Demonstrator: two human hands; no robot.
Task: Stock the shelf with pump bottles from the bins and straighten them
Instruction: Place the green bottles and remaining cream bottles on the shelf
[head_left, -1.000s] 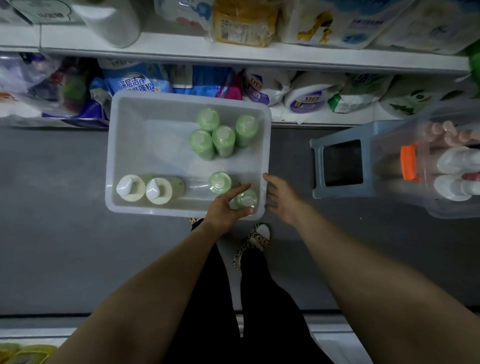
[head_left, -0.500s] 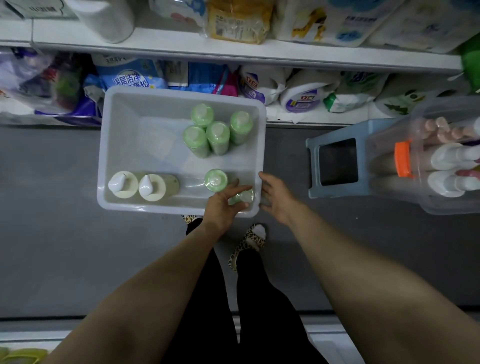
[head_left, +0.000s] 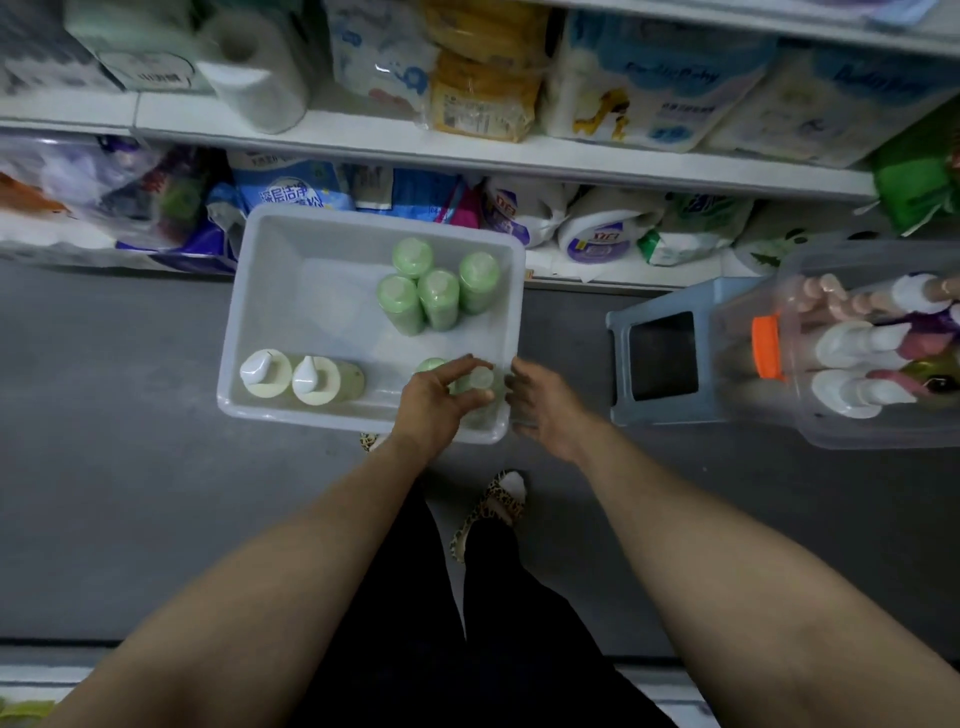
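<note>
A white plastic bin (head_left: 270, 291) sits on the grey floor below me. Several green bottles (head_left: 439, 291) stand clustered at its far right. Two pale bottles with white pump heads (head_left: 288, 375) stand at its near left. My left hand (head_left: 434, 400) grips a green bottle (head_left: 480, 382) at the bin's near right corner, fingers curled round its top. Another green bottle (head_left: 428, 365) is half hidden behind that hand. My right hand (head_left: 543, 400) hovers with fingers spread just outside the bin's right rim, holding nothing.
A clear bin (head_left: 831, 426) with pump bottles and an orange cap rests at right on a blue-grey stool (head_left: 660, 358). Shelves (head_left: 467, 156) ahead hold bags and paper goods. A second shelf edge lies behind my legs.
My left hand has closed tighter round the green bottle and raised it slightly at the bin's corner. My right hand stayed beside the rim. The camera tilted up a little.
</note>
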